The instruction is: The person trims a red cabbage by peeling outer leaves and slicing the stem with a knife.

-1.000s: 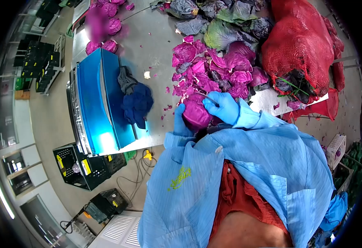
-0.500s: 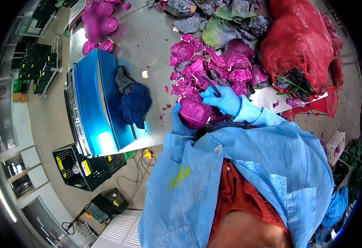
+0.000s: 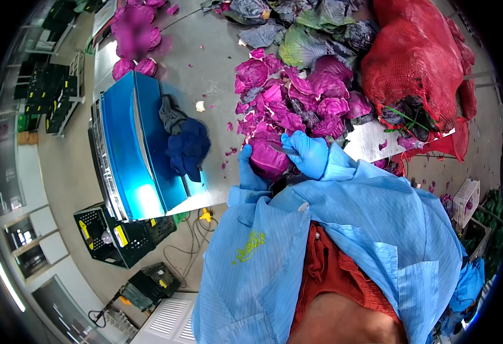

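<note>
A round purple red cabbage (image 3: 267,160) rests close to my body at the near edge of the metal table. My left hand (image 3: 250,169), in a blue glove, grips it from the left side. In my gloved right hand (image 3: 307,155) is a knife (image 3: 283,149), its dark blade reaching left over the cabbage's upper right side. My right fingers are wrapped round the handle, which is mostly hidden. Just beyond the cabbage lies a heap of loose purple cabbage leaves (image 3: 297,97).
A red mesh sack (image 3: 415,69) stands at the right. Dark green outer leaves (image 3: 314,34) lie at the back. On the left are a blue metal box (image 3: 134,143), a dark blue cloth (image 3: 188,149) and trimmed cabbages (image 3: 134,34). A black crate (image 3: 114,235) sits below the table.
My right hand has moved down and slightly left, and the knife has swung from pointing up and away to lying across the cabbage. My left hand stays on the cabbage.
</note>
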Demonstrator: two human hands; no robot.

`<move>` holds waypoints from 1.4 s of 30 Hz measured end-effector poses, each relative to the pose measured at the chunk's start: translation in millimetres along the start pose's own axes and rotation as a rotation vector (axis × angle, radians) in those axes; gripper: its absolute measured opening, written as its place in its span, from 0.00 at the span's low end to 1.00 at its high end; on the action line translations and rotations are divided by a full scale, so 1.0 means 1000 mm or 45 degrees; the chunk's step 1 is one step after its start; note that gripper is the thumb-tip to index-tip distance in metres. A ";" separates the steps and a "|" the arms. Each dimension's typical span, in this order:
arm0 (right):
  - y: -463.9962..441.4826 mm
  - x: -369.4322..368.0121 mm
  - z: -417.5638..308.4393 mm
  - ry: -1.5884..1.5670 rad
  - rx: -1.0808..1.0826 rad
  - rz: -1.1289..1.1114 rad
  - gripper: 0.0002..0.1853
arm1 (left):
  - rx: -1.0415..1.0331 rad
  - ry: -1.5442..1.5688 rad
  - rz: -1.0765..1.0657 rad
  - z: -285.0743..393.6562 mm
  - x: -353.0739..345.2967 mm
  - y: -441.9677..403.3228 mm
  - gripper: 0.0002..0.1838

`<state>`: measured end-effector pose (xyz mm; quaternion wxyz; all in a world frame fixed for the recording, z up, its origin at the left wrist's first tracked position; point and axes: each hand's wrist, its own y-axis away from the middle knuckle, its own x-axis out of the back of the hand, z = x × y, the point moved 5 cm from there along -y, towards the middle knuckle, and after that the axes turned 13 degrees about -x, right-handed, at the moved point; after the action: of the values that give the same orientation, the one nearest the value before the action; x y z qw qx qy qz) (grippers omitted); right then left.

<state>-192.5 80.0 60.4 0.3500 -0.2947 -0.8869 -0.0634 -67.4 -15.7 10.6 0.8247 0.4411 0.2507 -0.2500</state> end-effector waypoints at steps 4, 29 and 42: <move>0.000 -0.003 0.002 0.058 -0.064 -0.014 0.10 | -0.011 0.015 -0.022 -0.004 0.007 -0.004 0.41; -0.022 0.000 -0.010 -0.349 -0.023 -0.064 0.20 | -0.101 -0.029 -0.122 0.003 0.007 0.004 0.42; -0.004 -0.014 -0.003 0.238 0.203 0.197 0.08 | -0.264 -0.129 -0.019 -0.021 0.051 -0.020 0.38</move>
<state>-185.6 69.1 53.8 0.4573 -0.3262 -0.8273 0.0074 -45.4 -17.6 -44.0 0.8756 0.3382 0.2365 -0.2508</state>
